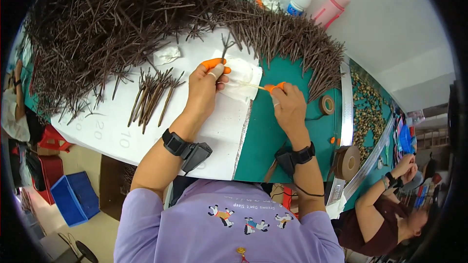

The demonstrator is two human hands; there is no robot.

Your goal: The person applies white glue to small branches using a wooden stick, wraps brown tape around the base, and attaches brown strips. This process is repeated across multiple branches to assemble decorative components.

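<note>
My left hand (205, 85), with orange covers on its fingertips, is closed round the stem of a small dark brown branched twig (225, 48); the forked end points away from me. In my right hand (290, 107), also with orange fingertip covers, the thumb and fingers pinch a thin pale strip or stick (256, 86). Its far end reaches toward my left hand over a crumpled white cloth (246, 80); whether it touches the twig I cannot tell. A small bunch of similar twigs (151, 97) lies on the white sheet (209, 160) left of my left forearm.
A large heap of brown twigs (112, 24) covers the far left, with a row of twigs (292, 41) along the back. Brown tape rolls (326, 105) (347, 162) sit on the right. A bottle (301, 1) and pink flask (332, 7) stand behind. A co-worker (380, 209) sits right.
</note>
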